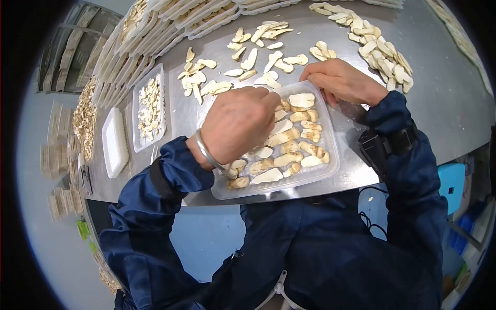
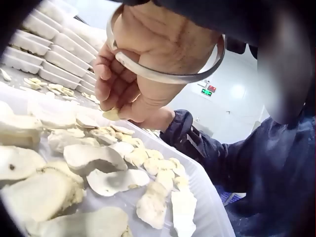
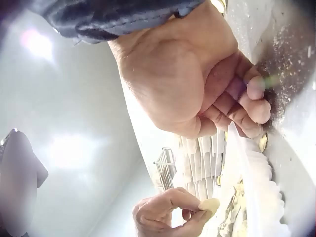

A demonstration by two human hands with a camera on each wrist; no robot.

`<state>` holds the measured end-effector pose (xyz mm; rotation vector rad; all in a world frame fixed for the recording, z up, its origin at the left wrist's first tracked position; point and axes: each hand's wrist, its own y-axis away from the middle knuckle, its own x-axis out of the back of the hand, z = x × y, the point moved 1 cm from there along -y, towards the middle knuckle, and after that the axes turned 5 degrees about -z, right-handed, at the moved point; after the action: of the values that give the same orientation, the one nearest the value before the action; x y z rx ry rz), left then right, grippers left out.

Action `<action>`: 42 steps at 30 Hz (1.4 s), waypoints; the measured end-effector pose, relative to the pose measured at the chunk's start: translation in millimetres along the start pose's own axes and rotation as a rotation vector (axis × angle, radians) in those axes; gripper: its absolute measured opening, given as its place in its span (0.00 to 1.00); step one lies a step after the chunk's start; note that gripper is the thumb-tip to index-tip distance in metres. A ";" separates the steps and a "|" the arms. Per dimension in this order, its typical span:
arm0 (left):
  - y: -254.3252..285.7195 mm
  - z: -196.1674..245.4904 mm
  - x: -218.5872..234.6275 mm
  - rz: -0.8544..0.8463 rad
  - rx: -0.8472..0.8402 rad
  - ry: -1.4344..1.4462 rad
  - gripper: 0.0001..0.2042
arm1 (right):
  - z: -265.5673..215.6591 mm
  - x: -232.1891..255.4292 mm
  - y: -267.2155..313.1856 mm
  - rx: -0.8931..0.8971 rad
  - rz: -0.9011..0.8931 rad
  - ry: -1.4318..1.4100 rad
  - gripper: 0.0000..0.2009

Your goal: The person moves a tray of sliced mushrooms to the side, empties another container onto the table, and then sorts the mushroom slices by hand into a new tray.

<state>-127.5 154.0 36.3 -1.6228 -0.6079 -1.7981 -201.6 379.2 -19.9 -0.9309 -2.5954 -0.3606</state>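
Observation:
A clear plastic tray [image 1: 335,155] lies by the table's front edge, with rows of cut mushroom slices [image 1: 283,137] in it. My left hand [image 1: 237,124], with a metal bangle at its wrist, is over the tray's left part. Between its thumb and fingers it pinches a pale mushroom slice [image 2: 111,114], hidden from the head view by the hand itself. At the tray's far right corner, my right hand [image 1: 349,81] holds the rim. Its curled fingers [image 3: 256,111] lie outside the tray wall in the right wrist view.
Loose mushroom slices [image 1: 250,59] are scattered beyond the tray, and a long pile of slices [image 1: 380,49] runs along the back right. Stacked filled trays [image 1: 170,23] stand at the back left. A tray of small pieces [image 1: 150,111] and a white tray [image 1: 114,142] lie to the left.

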 end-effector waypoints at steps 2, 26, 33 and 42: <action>-2.5 1.8 -5.9 -0.038 -0.002 -0.024 0.08 | 0.6 -0.1 0.0 -0.017 0.001 0.003 0.16; -57.8 -123.4 -19.6 -0.053 0.455 0.207 0.15 | -1.9 -1.0 2.2 -0.013 0.029 -0.001 0.17; -65.4 -121.2 -23.0 -0.099 0.423 0.208 0.12 | -0.5 0.9 0.6 -0.035 -0.008 0.036 0.16; -50.0 -105.3 2.4 -0.137 0.452 0.499 0.09 | -0.2 0.8 2.6 -0.016 0.018 -0.053 0.17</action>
<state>-236.8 114.0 28.4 -0.8120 -0.8241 -1.8929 -200.4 381.5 -19.1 -0.9813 -2.6336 -0.3577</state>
